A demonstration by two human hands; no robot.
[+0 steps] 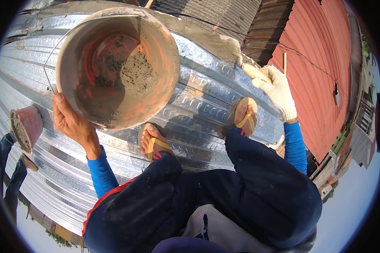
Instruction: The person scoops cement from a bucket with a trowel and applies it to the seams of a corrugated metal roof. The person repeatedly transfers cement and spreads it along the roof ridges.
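My bare left hand (pixel 74 123) grips the lower left rim of a large bucket (pixel 168 86), which is tilted so that its inside faces me. A lump of wet grey mortar (pixel 136 75) lies in it, and reddish plastic shows through the smeared walls. The thin wire handle (pixel 50 63) hangs at the bucket's left side. In a white knitted glove, my right hand (pixel 278 89) is closed round the pale handle of a trowel (pixel 254 72). The trowel's blade reaches a strip of grey mortar (pixel 215 44) along the wall top; mortar hides most of the blade.
I squat in sandals on a ribbed metal roof (pixel 198 143). At the far left stands a second reddish bucket (pixel 28 126) of mortar beside another person's legs (pixel 13 181). A red corrugated roof (pixel 321 76) slopes away at right, and a dark cable (pixel 198 20) crosses beyond the wall.
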